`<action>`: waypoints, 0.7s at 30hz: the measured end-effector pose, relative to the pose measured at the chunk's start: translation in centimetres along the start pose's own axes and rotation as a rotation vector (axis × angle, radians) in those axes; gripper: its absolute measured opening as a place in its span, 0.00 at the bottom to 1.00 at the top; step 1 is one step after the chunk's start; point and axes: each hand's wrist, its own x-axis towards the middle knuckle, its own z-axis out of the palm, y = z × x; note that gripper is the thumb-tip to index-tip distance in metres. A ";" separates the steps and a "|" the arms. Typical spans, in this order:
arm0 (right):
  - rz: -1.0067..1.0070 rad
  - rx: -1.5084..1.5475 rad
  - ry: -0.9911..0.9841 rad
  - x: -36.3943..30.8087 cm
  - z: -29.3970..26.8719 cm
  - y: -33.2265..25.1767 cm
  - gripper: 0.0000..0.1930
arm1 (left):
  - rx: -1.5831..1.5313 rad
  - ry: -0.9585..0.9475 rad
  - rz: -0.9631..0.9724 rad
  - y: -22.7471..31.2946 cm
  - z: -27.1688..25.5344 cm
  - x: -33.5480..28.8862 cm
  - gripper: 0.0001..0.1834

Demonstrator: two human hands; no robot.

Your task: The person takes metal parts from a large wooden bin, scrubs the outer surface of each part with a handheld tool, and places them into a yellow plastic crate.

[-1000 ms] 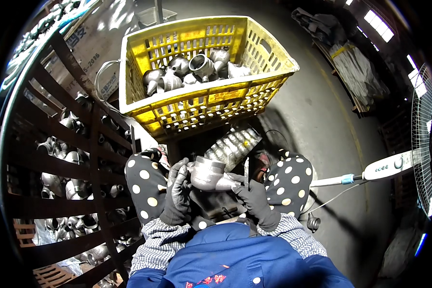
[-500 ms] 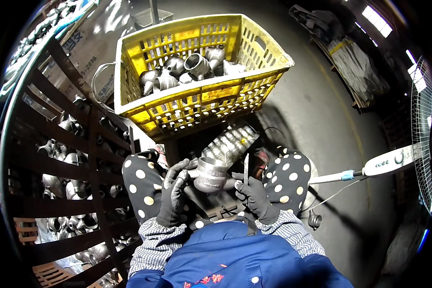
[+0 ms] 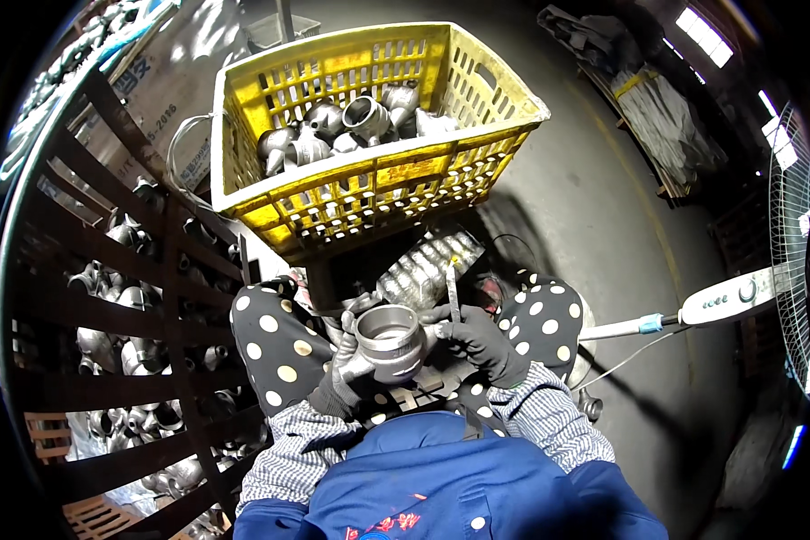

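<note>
A grey cast-metal pipe fitting (image 3: 394, 367) with a round body and a wide open mouth is held between my hands, above my lap. My left hand (image 3: 338, 373), in a dark grey glove, grips its left side, the mouth tipped up toward me. My gloved right hand (image 3: 484, 349) is closed around a thin flat metal bar-shaped tool (image 3: 453, 292), which points away from me. Fingers of that hand also reach the fitting's right side. Beyond the fitting, between my knees, lies a silvery, lumpy block (image 3: 429, 266), its kind unclear.
A yellow plastic crate (image 3: 382, 175) with several metal fittings (image 3: 366, 119) stands in front of me. At left is a slatted rack (image 3: 108, 382) with more fittings behind it. A standing fan (image 3: 733, 295) is at right; another fitting (image 3: 589, 405) lies on the floor.
The fitting has come closer to me and tipped, so its open mouth now faces up at me. My left hand has shifted under its side; the tool has moved slightly left and away.
</note>
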 end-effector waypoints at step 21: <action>-0.251 -0.695 0.030 -4.6 6.2 -1.6 0.23 | -0.295 -0.138 -0.144 0.7 -1.5 0.5 0.42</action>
